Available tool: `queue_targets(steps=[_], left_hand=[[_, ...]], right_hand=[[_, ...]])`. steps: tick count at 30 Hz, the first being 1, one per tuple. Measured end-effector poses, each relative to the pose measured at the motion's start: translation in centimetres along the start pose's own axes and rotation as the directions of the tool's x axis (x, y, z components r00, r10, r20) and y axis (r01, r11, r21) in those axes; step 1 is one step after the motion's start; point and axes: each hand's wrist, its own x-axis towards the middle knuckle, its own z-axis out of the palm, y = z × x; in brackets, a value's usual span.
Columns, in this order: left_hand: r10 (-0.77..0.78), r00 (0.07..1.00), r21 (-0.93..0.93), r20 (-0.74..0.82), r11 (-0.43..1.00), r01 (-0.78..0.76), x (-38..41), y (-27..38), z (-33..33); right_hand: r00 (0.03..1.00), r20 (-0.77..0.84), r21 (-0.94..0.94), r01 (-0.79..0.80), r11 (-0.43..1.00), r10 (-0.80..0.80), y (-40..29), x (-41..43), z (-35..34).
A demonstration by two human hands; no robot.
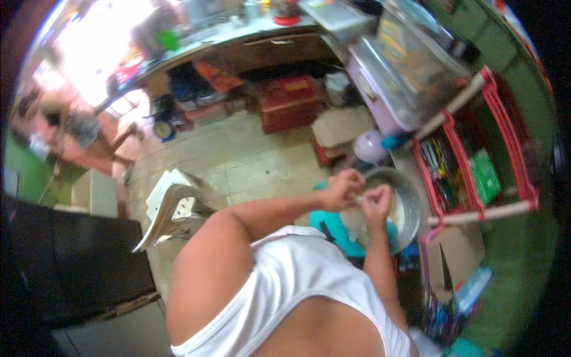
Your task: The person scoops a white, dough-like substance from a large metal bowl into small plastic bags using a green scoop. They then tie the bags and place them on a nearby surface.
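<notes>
Both of my hands are together above the near-left part of a round metal basin [412, 209]. Curled fingers of my left hand [343, 189] pinch a small pale item [358, 199], blurred and probably thin plastic. Touching the same item are the bent fingertips of my right hand [377, 205]. Below them hangs or lies something whitish and translucent [352, 225]; whether it joins the pinched item is unclear. White contents [397, 212] show inside the basin, partly hidden by my right hand and wrist. Turquoise cloth [332, 227] with dark marks lies beside the basin, near my lap.
A red-and-cream rack [464, 165] with small packets stands right of the basin. Beyond are a lilac ball-like object [370, 146], a stool [343, 127], a red box [290, 102] and storage bins [388, 89]. A white plastic chair [171, 201] stands left; another person [80, 125] is far left.
</notes>
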Motion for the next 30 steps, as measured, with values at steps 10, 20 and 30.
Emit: queue_targets(steps=[10,20,30], left_hand=[[-0.368,0.831,-0.728,0.417,0.412,0.548,-0.9,1.5,-0.8],[-0.05,0.993,-0.179,0.104,0.981,0.068,-0.5,4.1,2.4],[-0.07,0.978,-0.186,0.199,0.977,0.108,0.3,5.9,4.9]], right_hand=[[1.0,-0.006,-0.037,-0.021,0.999,0.021,-2.1,-1.1,-0.1],[0.863,-0.261,0.082,-0.427,0.901,0.433,-3.9,-5.5,-1.8],[0.768,-0.451,0.107,-0.458,0.883,0.454,-0.6,-5.8,-2.1]])
